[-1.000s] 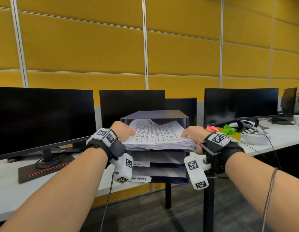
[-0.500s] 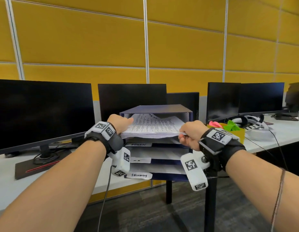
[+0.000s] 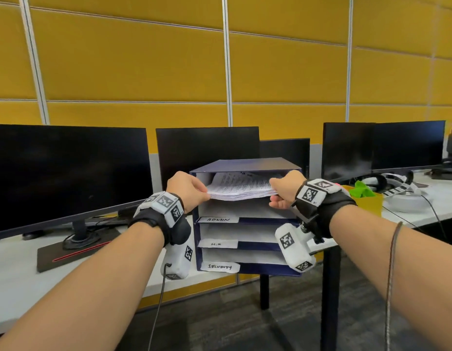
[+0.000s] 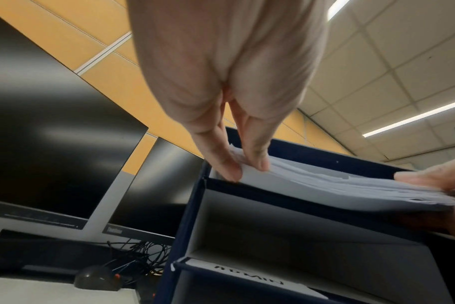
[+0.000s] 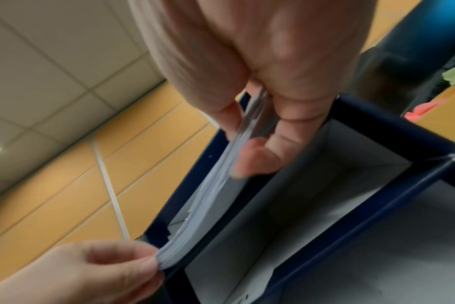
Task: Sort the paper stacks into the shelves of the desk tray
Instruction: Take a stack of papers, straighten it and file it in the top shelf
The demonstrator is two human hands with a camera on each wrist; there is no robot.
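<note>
A thick stack of printed paper (image 3: 240, 186) lies mostly inside the top shelf of the dark blue desk tray (image 3: 245, 164). My left hand (image 3: 192, 188) pinches the stack's near left corner (image 4: 249, 168), thumb above and fingers beneath. My right hand (image 3: 283, 192) grips the near right corner (image 5: 244, 131) between thumb and curled fingers. The stack's front edge (image 4: 351, 191) still overhangs the shelf's lip. Lower shelves carry paper labels reading ADMIN (image 3: 218, 219), H.R (image 3: 216, 243) and SECURITY (image 3: 219, 266); white sheets line them.
The tray stands at the front edge of a white desk (image 3: 15, 272) among several black monitors (image 3: 68, 171). To the right sit a yellow box (image 3: 369, 202) holding green and pink paper and a white headset (image 3: 402, 196). Dark floor (image 3: 220, 325) lies below.
Both hands have pushed the stack away from me, deeper into the top shelf. Much less paper sticks out than a second ago. The hands stay on its near corners.
</note>
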